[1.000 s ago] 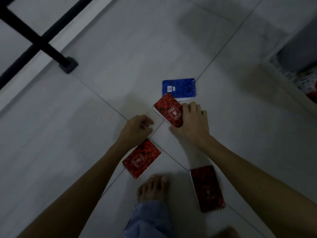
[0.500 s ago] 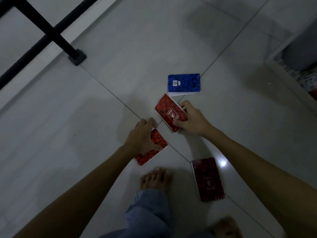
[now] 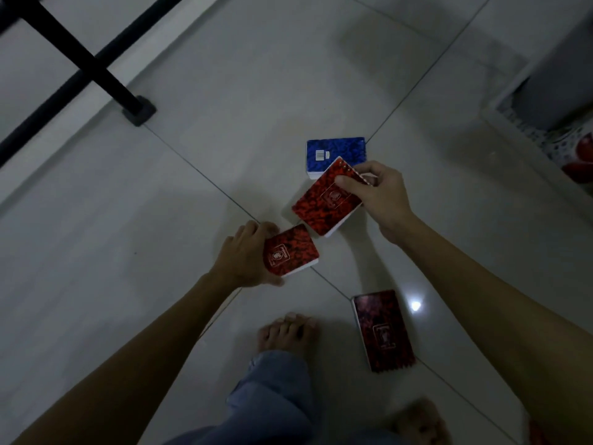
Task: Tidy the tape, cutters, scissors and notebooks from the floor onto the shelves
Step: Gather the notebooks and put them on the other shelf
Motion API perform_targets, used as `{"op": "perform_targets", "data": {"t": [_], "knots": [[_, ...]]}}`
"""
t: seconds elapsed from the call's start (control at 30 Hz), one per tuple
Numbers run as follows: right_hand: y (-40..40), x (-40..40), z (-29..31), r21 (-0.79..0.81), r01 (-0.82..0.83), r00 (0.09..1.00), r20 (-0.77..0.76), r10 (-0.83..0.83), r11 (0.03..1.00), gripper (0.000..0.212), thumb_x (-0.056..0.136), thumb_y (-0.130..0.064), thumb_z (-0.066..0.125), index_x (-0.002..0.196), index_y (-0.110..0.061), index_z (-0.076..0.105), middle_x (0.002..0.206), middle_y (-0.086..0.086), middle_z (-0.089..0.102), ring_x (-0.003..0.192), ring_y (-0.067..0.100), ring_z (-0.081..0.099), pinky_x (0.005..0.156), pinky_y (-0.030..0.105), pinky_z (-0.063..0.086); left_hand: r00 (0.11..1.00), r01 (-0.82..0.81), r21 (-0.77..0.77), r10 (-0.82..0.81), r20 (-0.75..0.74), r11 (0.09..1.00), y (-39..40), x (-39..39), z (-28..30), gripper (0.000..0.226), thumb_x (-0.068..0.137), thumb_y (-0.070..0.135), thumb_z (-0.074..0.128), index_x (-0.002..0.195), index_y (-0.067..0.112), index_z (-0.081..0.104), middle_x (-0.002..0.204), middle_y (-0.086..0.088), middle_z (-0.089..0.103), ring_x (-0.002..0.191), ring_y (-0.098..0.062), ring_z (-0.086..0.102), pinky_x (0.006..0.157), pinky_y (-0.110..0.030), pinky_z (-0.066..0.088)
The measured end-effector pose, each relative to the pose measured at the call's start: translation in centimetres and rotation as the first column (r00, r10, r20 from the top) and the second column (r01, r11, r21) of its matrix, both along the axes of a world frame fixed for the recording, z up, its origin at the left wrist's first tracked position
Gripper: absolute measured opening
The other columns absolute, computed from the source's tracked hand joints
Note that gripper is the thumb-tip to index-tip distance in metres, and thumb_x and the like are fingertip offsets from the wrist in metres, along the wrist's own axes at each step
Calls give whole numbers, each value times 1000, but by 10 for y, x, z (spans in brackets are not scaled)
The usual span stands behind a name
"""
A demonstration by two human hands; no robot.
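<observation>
Several small spiral notebooks are on or just above the pale tiled floor. My left hand (image 3: 245,256) grips a red notebook (image 3: 293,250) by its left edge, lifted off the floor. My right hand (image 3: 380,192) pinches a second red notebook (image 3: 322,203) at its spiral end, tilted above the tiles. A blue notebook (image 3: 335,155) lies flat just beyond it, partly covered by the red one. A third, darker red notebook (image 3: 382,330) lies flat near my feet on the right.
A black metal frame leg with a foot (image 3: 139,112) stands at the upper left. A white edge with patterned items (image 3: 574,152) lies at the far right. My bare foot (image 3: 287,330) and jeans leg (image 3: 272,393) are at the bottom centre.
My left hand closed on the near red notebook and raised it. My right hand lifted the other red notebook off the floor, turning it up over the blue one.
</observation>
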State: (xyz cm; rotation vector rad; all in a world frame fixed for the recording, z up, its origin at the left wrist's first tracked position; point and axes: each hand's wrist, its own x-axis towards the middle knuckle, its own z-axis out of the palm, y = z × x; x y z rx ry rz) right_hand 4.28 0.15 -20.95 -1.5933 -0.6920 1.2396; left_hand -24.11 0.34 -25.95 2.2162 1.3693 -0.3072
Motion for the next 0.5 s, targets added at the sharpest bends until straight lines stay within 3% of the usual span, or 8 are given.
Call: {"op": "perform_targets", "data": {"t": [0.17, 0.27, 0.37, 0.5], "knots": [[2, -12, -5, -35, -47, 988, -149, 41, 998, 29, 84, -18, 81, 104, -1, 69, 102, 10, 78, 91, 21, 76, 85, 35, 62, 999, 51, 58, -52, 9, 997, 2, 4, 8, 106, 54, 55, 88, 144, 23, 44, 128, -7, 48, 114, -27, 54, 91, -44, 53], [-1, -15, -7, -3, -250, 962, 112, 248, 968, 25, 92, -26, 74, 98, -6, 60, 87, 1, 70, 78, 6, 68, 77, 22, 56, 995, 56, 59, -61, 77, 997, 9, 10, 15, 101, 58, 43, 90, 145, 25, 43, 130, -9, 40, 102, -25, 56, 80, -43, 58], [-3, -16, -7, -23, -466, 840, 302, 450, 885, 21, 93, -28, 72, 93, -19, 53, 79, -16, 60, 67, -11, 57, 64, 9, 44, 983, 73, -8, -70, 167, 997, 23, 17, 22, 94, 63, 28, 92, 144, 29, 42, 138, -7, 29, 104, -21, 52, 87, -36, 59], [-6, -14, -10, -97, -578, 747, 338, 573, 811, 20, 92, -11, 63, 104, -14, 48, 81, -7, 61, 69, -3, 58, 65, 23, 44, 950, 101, -136, -55, 308, 986, 39, 31, 30, 91, 67, 11, 90, 144, 31, 45, 136, -5, 42, 120, -19, 49, 98, -32, 51]]}}
